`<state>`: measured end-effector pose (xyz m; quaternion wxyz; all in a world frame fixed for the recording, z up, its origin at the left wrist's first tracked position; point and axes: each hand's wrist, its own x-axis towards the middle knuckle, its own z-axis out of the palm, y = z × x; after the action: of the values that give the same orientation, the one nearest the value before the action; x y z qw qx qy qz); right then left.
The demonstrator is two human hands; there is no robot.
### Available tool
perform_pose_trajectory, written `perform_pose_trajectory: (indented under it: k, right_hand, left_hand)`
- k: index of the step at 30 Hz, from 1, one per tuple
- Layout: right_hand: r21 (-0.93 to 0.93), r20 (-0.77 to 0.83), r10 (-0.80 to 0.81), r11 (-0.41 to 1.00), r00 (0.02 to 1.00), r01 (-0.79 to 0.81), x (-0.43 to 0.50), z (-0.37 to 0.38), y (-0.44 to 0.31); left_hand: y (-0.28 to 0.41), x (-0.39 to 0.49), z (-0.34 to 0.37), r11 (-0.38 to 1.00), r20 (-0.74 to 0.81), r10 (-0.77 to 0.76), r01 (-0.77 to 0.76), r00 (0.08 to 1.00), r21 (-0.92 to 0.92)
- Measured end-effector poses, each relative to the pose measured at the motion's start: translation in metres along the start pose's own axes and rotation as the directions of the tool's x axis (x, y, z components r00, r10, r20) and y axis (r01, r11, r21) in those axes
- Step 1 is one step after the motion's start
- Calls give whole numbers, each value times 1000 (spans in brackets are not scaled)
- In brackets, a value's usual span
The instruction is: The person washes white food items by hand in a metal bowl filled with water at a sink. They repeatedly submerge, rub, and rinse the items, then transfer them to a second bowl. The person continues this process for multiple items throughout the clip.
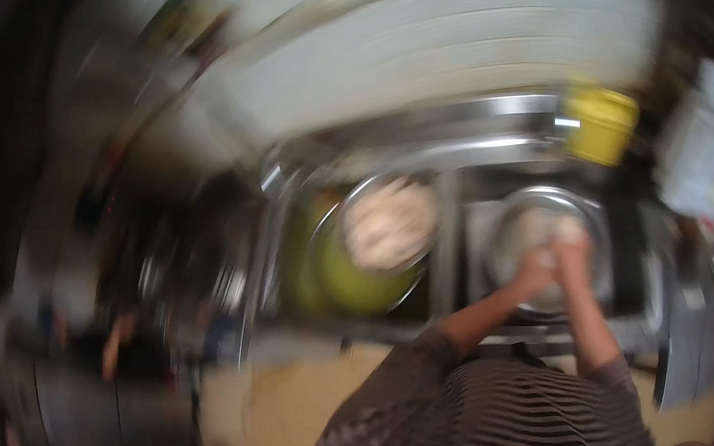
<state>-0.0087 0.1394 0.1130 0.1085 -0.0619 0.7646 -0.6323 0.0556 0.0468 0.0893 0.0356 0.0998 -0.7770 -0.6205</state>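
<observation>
The view is strongly blurred. My left hand (534,271) and my right hand (570,243) are close together inside a round metal bowl (543,194), which stands in the right sink basin. Pale, whitish contents lie about my fingers; whether I grip any of them cannot be made out. Left of this, a round metal vessel (353,197) heaped with pale pinkish pieces, perhaps raw meat, rests in or over a larger round vessel with greenish contents (356,289) in the left basin.
A metal divider (447,244) separates the basins. A yellow plastic container (599,121) stands at the back right rim. Farther right is a whitish plastic bag (706,150). Blurred metal items crowd the left side, and a person's arm (115,342) shows there.
</observation>
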Motion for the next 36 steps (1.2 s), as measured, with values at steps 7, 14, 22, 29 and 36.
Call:
perform_pose_trajectory:
  k: [7, 14, 22, 29, 36]
  right_hand:
    - [619, 285, -64, 774, 956, -133, -19, 0, -16]
    - [474, 294, 79, 853, 952, -218, -4, 29, -30]
    - [400, 389, 51, 890, 920, -219, 1, 62, -46]
    - [471, 500, -7, 842, 866, -264, 1, 84, -33]
    - [536, 616, -122, 789, 778, -301, 5, 87, -25]
  left_hand:
    - [32, -23, -17, 988, -119, -35, 52, 992, 146]
    - [25, -24, -22, 991, -350, -52, 93, 935, 102]
    - [0, -11, -39, 959, -447, 8, 121, 894, 258]
    - [21, -51, -58, 984, -552, -17, 111, 833, 138]
    - [6, -41, -65, 944, -391, 151, -14, 908, 330]
